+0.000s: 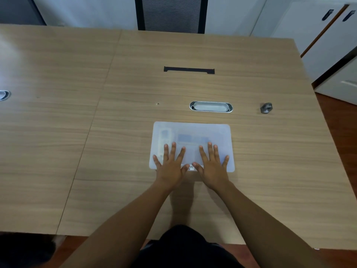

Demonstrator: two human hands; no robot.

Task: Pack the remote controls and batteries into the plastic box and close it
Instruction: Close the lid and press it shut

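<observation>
A flat translucent plastic box (218, 132) lies on the wooden table (77, 132) with its lid down. Through the frosted lid a white remote control (162, 137) shows faintly at the left, and bluish shapes (193, 138) show in the middle. My left hand (171, 165) rests flat on the lid's near left part, fingers spread. On the near right part lies my right hand (212, 167), also flat with fingers apart. Neither hand grips anything. A barcode label (191, 167) sits at the box's near edge between my thumbs.
A metal-rimmed oval cable port (211, 106) is set into the table just behind the box. A small dark grey object (266, 108) sits to the right. A black slot (189, 70) lies farther back, and a mesh chair (171, 14) stands beyond the far edge.
</observation>
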